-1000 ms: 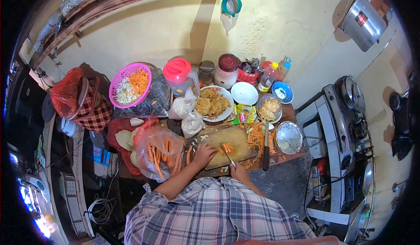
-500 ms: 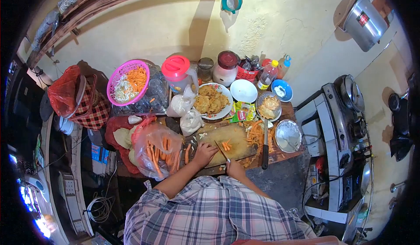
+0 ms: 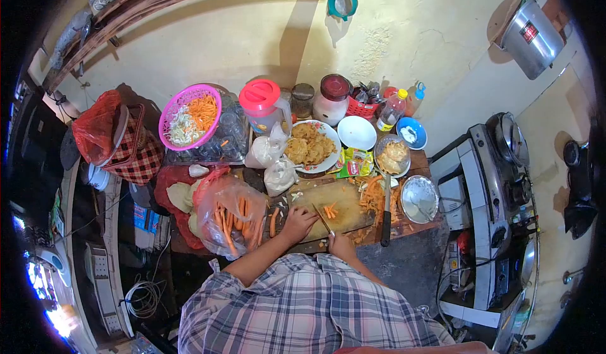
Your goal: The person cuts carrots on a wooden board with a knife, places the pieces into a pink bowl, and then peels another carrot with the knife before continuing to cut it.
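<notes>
On the wooden cutting board (image 3: 350, 204), my right hand (image 3: 341, 245) is closed round the handle of a knife (image 3: 322, 219), whose blade points up and to the left. My left hand (image 3: 299, 224) rests at the board's left part, beside the blade, its fingers bent together; what they hold, if anything, is too small to make out. Cut carrot sticks (image 3: 330, 210) lie just right of the blade. A clear plastic bag of carrots (image 3: 231, 218) is left of my left hand, with a single carrot (image 3: 274, 222) between them.
A pink basket (image 3: 190, 116) of shredded vegetables, a pink-lidded pitcher (image 3: 260, 98), a plate of fritters (image 3: 311, 146) and a white bowl (image 3: 356, 132) line the back. A second knife (image 3: 386, 219) lies by carrot peelings (image 3: 372, 196), near a metal bowl (image 3: 418, 199). The stove (image 3: 492, 164) is right.
The whole view has shifted slightly, so the tabletop things appear a little further right. Both hands and the knife keep nearly the same places at the board.
</notes>
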### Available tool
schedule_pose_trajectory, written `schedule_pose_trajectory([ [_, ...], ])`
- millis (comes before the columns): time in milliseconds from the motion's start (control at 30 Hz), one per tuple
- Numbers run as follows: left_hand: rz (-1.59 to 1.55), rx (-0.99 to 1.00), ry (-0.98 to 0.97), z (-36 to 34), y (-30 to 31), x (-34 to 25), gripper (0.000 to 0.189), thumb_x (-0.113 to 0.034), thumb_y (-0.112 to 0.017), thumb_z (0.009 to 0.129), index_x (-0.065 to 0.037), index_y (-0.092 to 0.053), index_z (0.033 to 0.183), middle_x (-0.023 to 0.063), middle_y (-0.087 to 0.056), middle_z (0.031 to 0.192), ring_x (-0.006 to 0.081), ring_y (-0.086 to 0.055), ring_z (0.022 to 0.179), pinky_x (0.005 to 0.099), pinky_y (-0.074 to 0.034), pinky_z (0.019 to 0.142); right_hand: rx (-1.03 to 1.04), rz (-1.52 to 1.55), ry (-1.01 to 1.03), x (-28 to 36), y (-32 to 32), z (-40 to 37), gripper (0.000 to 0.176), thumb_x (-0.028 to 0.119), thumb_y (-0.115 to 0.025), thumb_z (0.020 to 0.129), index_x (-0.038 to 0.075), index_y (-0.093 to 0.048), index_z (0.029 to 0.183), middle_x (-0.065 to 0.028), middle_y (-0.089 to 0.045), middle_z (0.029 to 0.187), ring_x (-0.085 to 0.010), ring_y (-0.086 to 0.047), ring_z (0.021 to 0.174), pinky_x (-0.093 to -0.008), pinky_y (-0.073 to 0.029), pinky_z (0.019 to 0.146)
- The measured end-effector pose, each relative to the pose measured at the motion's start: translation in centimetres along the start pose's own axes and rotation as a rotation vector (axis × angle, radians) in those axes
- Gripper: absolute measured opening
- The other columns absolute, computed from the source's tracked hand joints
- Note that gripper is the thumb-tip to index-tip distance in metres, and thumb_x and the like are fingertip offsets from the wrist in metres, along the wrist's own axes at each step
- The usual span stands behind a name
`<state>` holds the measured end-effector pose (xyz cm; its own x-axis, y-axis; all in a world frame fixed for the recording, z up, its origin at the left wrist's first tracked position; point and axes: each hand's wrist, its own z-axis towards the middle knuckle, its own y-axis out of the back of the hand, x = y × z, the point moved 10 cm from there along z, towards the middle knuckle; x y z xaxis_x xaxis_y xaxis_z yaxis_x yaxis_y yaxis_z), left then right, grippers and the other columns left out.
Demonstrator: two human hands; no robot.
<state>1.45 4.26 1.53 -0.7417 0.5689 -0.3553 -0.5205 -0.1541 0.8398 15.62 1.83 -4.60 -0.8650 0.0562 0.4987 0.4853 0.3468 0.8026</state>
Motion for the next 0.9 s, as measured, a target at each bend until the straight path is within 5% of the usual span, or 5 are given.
schedule_pose_trajectory([
  [467,0.005,0.036,-0.01,0.6,0.1,-0.7,0.026,-0.014,-0.062,0.073,-0.01,-0.064,0.099,0.0031,-0.06,0.1,0.0204,-0.053,0.094,0.0411,-0.038,0.087,-0.009,0.154,-0.089,-1.3,2.3,-1.5,0.032,0.029,-0.048,0.09,-0.003,-0.053,0.092,-0.0288,-0.059,0.072,-0.0469,-0.059,0.07,-0.0518,-0.047,0.062],
  [600,-0.02,-0.025,-0.059,2.3,-0.6,-1.2,0.024,-0.013,-0.061,0.074,-0.008,-0.064,0.097,0.0039,-0.06,0.098,0.0223,-0.053,0.095,0.0411,-0.038,0.087,-0.227,0.215,-0.055,-2.5,4.4,-0.9,0.033,0.029,-0.048,0.091,-0.004,-0.054,0.092,-0.0296,-0.059,0.076,-0.0463,-0.059,0.074,-0.0519,-0.045,0.065],
  [700,-0.127,0.036,0.006,3.4,-1.9,-0.4,0.021,-0.013,-0.061,0.075,-0.007,-0.063,0.095,0.0049,-0.06,0.097,0.0254,-0.052,0.096,0.0423,-0.037,0.088,-0.209,0.156,-0.065,-2.9,3.9,-0.3,0.033,0.028,-0.047,0.091,-0.004,-0.055,0.093,-0.0304,-0.059,0.077,-0.0465,-0.058,0.075,-0.0521,-0.045,0.066],
  [767,-0.237,0.102,0.321,3.6,-3.1,2.8,0.022,-0.014,-0.06,0.076,-0.006,-0.061,0.097,0.0078,-0.059,0.103,0.0281,-0.051,0.099,0.0445,-0.037,0.088,-0.161,0.121,-0.059,-2.7,3.5,-0.7,0.033,0.027,-0.047,0.091,-0.005,-0.055,0.094,-0.0307,-0.059,0.077,-0.0468,-0.058,0.075,-0.0522,-0.044,0.065],
  [900,-0.1,0.02,0.285,7.3,-1.4,2.1,0.031,-0.016,-0.06,0.077,-0.004,-0.058,0.106,0.0132,-0.056,0.112,0.0315,-0.049,0.106,0.0447,-0.037,0.092,-0.202,0.239,-0.081,-2.9,5.2,-1.8,0.032,0.027,-0.046,0.092,-0.003,-0.056,0.095,-0.0291,-0.059,0.076,-0.0462,-0.058,0.074,-0.0509,-0.044,0.065],
])
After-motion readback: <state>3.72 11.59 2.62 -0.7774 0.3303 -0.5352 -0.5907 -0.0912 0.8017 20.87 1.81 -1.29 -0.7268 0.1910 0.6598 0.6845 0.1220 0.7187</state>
